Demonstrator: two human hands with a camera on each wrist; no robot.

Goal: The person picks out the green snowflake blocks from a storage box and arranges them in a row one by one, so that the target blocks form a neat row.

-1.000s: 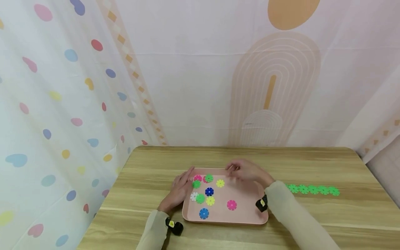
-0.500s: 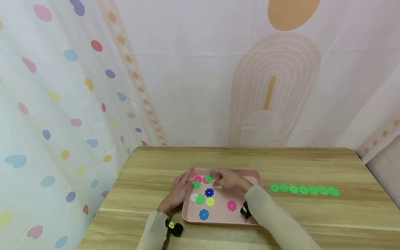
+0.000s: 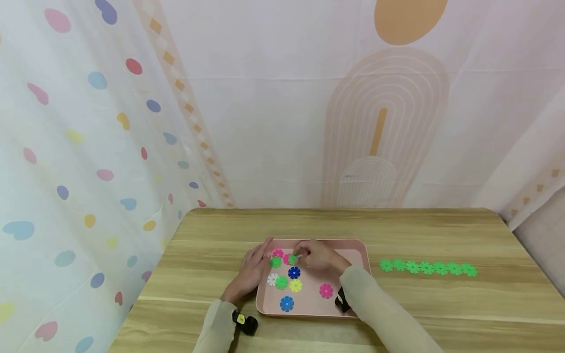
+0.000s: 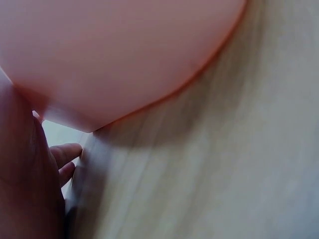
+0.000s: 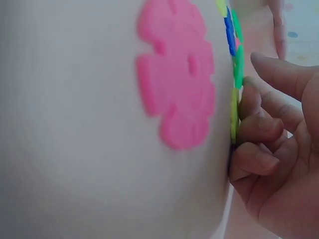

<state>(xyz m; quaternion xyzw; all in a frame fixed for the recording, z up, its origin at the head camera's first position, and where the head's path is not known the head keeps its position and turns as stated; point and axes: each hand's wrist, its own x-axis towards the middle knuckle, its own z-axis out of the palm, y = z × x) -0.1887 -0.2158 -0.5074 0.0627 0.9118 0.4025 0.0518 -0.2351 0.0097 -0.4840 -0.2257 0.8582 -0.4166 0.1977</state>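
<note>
My left hand rests along the left rim of the pink tray, fingers extended. Over the tray's back part, my right hand reaches its fingertips to a green notched plastic disc that partly covers a pink disc. In the right wrist view, the thumb stands apart from the bent fingers, and a yellow disc lies beside them. Other discs in the tray include a dark blue one, a yellow one, a blue one and a pink one.
A row of several green discs lies on the wooden table right of the tray. At the tray's left side are a white disc and more green discs. A patterned curtain hangs behind the table.
My right hand has moved left from the tray's back right to the green disc at the back. That disc has shifted slightly toward me. My left hand has stayed in place.
</note>
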